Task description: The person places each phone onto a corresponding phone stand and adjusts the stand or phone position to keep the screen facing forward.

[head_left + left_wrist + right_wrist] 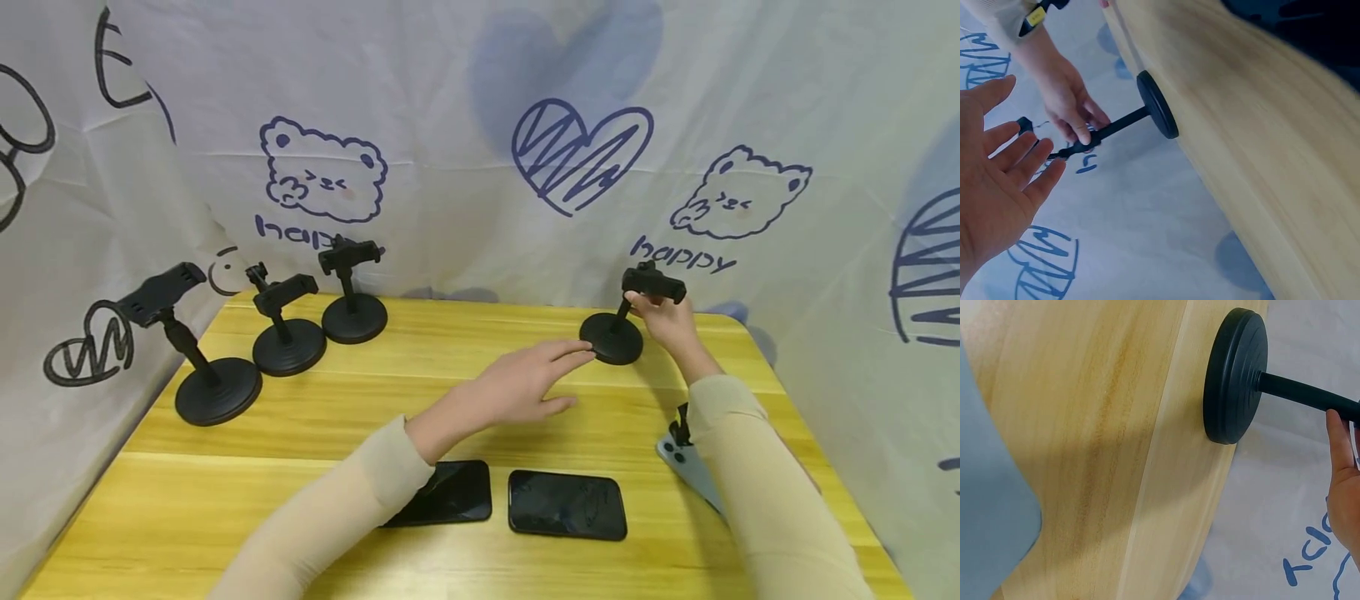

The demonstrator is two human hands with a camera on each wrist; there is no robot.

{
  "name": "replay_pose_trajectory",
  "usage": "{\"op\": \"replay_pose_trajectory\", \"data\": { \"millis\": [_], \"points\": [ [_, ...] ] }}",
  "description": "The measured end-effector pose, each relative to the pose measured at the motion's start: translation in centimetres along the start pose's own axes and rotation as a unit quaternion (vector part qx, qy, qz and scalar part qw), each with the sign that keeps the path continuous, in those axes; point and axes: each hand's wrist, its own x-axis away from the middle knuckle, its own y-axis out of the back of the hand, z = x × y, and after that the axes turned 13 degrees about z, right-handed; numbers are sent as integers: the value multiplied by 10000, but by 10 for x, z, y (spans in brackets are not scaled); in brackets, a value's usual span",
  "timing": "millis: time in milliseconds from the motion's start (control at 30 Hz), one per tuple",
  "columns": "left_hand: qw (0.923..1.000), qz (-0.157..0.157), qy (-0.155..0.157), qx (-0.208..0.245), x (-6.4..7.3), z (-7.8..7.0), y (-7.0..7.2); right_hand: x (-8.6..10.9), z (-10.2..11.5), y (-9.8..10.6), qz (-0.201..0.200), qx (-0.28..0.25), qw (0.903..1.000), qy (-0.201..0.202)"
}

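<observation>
At the back right of the table stands a black phone stand [613, 340] with a round base, a stem and a clamp head. My right hand [667, 323] holds it by the upper stem, just under the clamp. In the right wrist view the fingertips [1337, 434] touch the stem beyond the base [1235, 378]. My left hand [521, 382] reaches over the middle of the table with fingers extended, their tips beside the base in the head view. The left wrist view shows that left palm [991, 181] bare, holding nothing.
Three more black phone stands [217, 392] line the left side. Two dark phones lie near the front, one [566, 504] in full view, the other [457, 493] partly under my left sleeve. A grey-blue phone [693, 471] lies by my right sleeve. A printed curtain [450, 200] hangs behind.
</observation>
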Motion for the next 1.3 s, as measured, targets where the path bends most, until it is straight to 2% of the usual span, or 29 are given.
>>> {"op": "replay_pose_trajectory", "data": {
  "millis": [167, 300, 500, 733, 933, 1100, 1300],
  "points": [
    [9998, 177, -73, -109, 22, -11, -3, 0, 0, 0, 48, -37, 10000, -15],
    [9984, 527, -128, -157, 34, -23, -7, 1, 0, 0, 34, 14, 10000, -5],
    [9930, 1144, -75, -274, 43, -38, -18, 1, 0, 2, 34, 20, 10000, 2],
    [9809, 1901, 247, -342, 47, -51, -33, 1, -1, 0, 9, 171, 9998, 106],
    [9709, 2288, 346, -612, 47, -61, -44, 2, 0, -1, 79, 31, 10000, 40],
    [9644, 2458, 512, -836, 43, -69, -52, 3, 1, -1, 95, 36, 9999, -65],
    [9619, 2341, 643, -1257, 40, -75, -61, 3, 1, 0, 121, 65, 9999, -75]
  ]
}}
